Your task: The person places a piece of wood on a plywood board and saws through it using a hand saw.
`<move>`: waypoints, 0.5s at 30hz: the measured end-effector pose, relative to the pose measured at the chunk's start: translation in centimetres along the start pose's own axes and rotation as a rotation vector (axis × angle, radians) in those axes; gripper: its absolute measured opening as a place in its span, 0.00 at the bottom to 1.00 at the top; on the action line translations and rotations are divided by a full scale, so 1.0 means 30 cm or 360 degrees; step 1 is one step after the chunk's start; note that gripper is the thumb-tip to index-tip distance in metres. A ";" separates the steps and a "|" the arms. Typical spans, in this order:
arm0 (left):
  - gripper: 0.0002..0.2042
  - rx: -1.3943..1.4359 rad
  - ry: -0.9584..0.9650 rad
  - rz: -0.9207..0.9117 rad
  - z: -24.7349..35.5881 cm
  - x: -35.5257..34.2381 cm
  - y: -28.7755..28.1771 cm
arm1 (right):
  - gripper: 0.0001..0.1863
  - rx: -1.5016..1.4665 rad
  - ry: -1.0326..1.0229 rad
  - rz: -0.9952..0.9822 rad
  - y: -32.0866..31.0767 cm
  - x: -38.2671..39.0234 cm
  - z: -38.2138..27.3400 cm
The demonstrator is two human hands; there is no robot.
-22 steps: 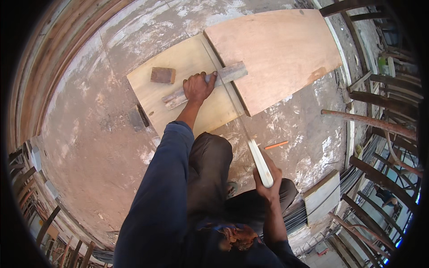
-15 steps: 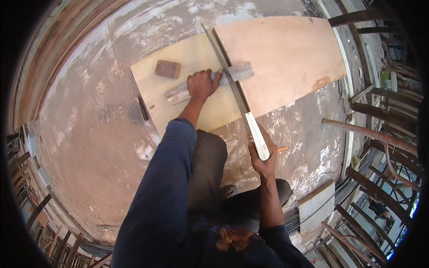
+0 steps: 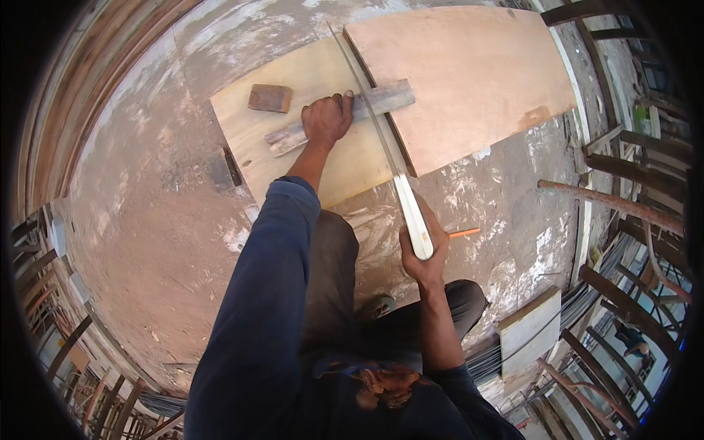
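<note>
My left hand (image 3: 328,117) is closed over a narrow wooden batten (image 3: 385,97) and presses it down on a pale plywood sheet (image 3: 323,187). In my right hand (image 3: 427,242) is the white handle of a handsaw (image 3: 414,220). The saw's thin blade runs away from me across the batten, just right of my left thumb. One end of the batten reaches over the edge of a second, pinkish plywood board (image 3: 469,88). A short brown wood block (image 3: 269,98) lies on the pale sheet, left of my left hand.
An orange pencil-like stick (image 3: 465,233) lies on the stained concrete floor (image 3: 147,242) beside my right hand. Wooden poles (image 3: 609,202) and beams crowd the right side. A pale slab (image 3: 529,330) rests at lower right, and long planks (image 3: 81,81) line the upper left.
The saw and my right hand have shifted slightly back toward me and left relative to the boards. My left hand stays on the batten. The whole view has tilted a little.
</note>
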State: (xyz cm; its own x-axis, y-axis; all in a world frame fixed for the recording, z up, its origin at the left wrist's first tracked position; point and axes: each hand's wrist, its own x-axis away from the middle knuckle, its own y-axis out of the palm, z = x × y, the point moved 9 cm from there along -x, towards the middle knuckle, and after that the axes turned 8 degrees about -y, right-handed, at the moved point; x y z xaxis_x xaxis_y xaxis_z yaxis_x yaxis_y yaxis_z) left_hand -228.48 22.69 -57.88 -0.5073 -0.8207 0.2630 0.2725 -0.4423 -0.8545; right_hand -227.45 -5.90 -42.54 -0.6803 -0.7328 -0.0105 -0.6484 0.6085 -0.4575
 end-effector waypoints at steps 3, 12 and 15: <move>0.25 -0.0023 -0.0010 0.0500 -0.063 0.011 -0.048 | 0.25 0.0007 0.0119 -0.0104 -0.090 0.181 -0.049; 0.26 -0.0016 -0.0002 0.0300 0.008 -0.006 -0.002 | 0.24 -0.0180 0.0149 -0.0058 0.029 -0.117 0.062; 0.27 -0.0020 -0.0077 0.0181 -0.048 0.004 -0.003 | 0.24 0.0045 0.0054 -0.0139 -0.022 0.052 0.054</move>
State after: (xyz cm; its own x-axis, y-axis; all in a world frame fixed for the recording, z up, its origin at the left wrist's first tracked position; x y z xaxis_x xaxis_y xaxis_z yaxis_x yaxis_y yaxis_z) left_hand -229.74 23.15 -58.41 -0.4336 -0.8819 0.1850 0.3156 -0.3409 -0.8855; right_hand -227.52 -7.94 -43.69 -0.6333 -0.7715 0.0604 -0.6959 0.5337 -0.4806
